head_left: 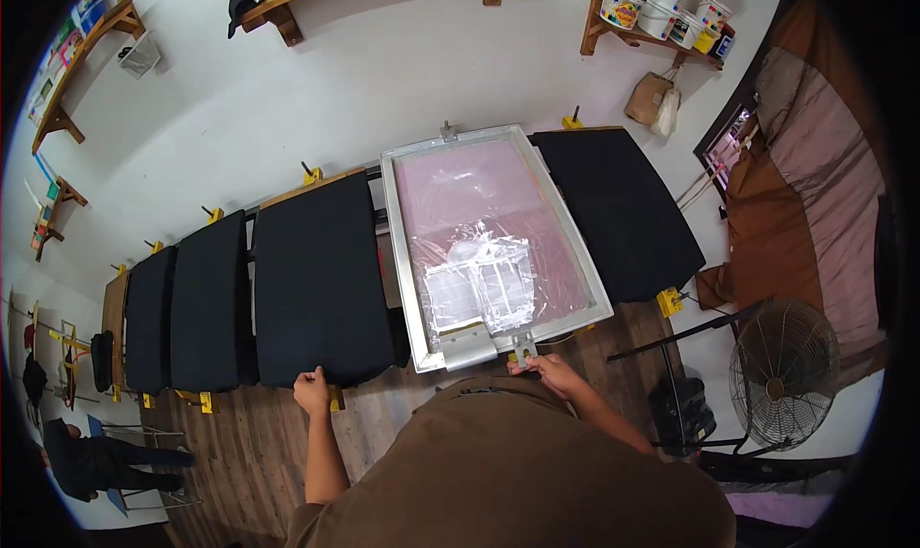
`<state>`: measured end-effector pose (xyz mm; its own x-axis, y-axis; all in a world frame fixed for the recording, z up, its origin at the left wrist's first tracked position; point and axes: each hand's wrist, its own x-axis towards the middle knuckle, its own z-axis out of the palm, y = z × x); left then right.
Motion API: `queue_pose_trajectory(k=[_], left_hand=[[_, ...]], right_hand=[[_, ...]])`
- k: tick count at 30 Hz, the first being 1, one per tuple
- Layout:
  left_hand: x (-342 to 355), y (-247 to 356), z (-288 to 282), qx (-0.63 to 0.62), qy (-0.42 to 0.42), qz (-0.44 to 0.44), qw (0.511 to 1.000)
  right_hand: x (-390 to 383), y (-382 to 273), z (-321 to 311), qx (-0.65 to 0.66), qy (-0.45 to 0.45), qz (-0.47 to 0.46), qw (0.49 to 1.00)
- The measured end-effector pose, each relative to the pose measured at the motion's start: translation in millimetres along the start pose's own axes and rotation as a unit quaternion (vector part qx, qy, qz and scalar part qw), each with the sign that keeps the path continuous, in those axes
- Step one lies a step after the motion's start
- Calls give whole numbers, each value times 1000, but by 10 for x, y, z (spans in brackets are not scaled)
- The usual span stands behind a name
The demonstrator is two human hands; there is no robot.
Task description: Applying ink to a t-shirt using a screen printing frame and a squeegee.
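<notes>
A silver-framed screen (pixel 479 203) with a pinkish mesh and shiny clear tape over its lower part lies on the rack of boards. My right hand (pixel 541 368) is closed on a metal bracket (pixel 522 349) at the frame's near edge. My left hand (pixel 311 388) is closed at the near edge of the black cloth-covered board (pixel 316 270) left of the screen, seemingly pinching the cloth. Other black cloth-covered boards (pixel 206 299) stand further left, and one (pixel 613 208) is to the right of the screen.
A co-worker (pixel 101 462) in dark clothes is at the lower left. A standing fan (pixel 781 376) and brown hanging fabric (pixel 786 213) are on the right. Wall shelves (pixel 632 33) hold tubs and other items. Yellow clamps (pixel 668 302) jut from the rack's edges above a wooden floor (pixel 220 462).
</notes>
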<state>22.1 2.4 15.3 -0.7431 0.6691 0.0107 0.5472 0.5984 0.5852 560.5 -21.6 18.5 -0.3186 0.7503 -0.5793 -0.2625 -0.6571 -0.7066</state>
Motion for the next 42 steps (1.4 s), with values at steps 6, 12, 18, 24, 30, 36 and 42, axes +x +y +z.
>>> queue_pose_trajectory(k=[6, 12, 18, 24, 30, 36, 42], left_hand=[[-10, -10, -5, -8, -3, 1, 1000], [-18, 19, -16, -11, -4, 2, 1000], [-11, -14, 1, -10, 11, 6, 1000], [-26, 36, -3, -20, 17, -7, 1000], [-17, 4, -1, -20, 12, 2, 1000], [-21, 13, -10, -26, 11, -7, 1000], [-26, 8, -13, -14, 21, 1, 1000]], right_hand=[[-1, -2, -2, 20, 10, 27, 999], [-15, -18, 10, 25, 9, 32, 999], [-33, -27, 35, -30, 12, 3, 999], [0, 11, 5, -23, -2, -14, 1000], [17, 44, -10, -16, 29, 21, 999], [30, 87, -44, -24, -9, -11, 1000], [-6, 33, 24, 0, 22, 21, 1000]])
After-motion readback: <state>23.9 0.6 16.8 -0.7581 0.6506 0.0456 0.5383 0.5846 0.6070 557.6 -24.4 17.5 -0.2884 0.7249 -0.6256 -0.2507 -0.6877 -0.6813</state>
